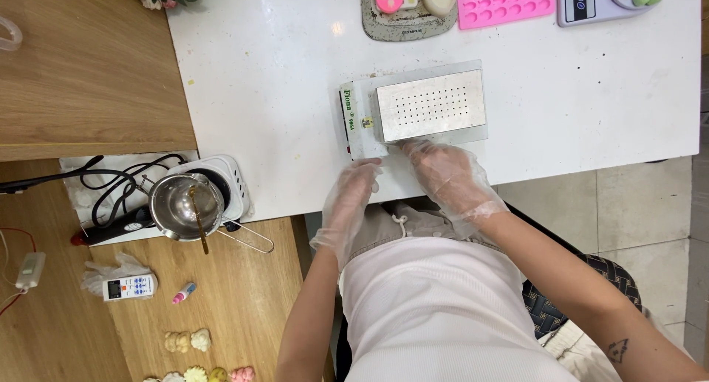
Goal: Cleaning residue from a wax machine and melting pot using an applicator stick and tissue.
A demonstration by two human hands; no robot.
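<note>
Your gloved right hand (447, 177) rests at the near edge of the perforated metal plate (430, 105), fingers spread loosely, seemingly steadying it. Your left hand (353, 196), beside it, has fingers extended and together, touching the plate's base, gripping nothing. The plate sits mid-tabletop (258, 94); a pink mould (506, 2) lies beyond, a steel pot (185, 205) on a hotplate left, tiled floor right.

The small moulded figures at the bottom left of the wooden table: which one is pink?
The pink figure is the rightmost in the bottom row, by the picture's lower edge. Its neighbours, the yellow figure and white figure, are paler; the two figures above are cream-coloured.
</note>
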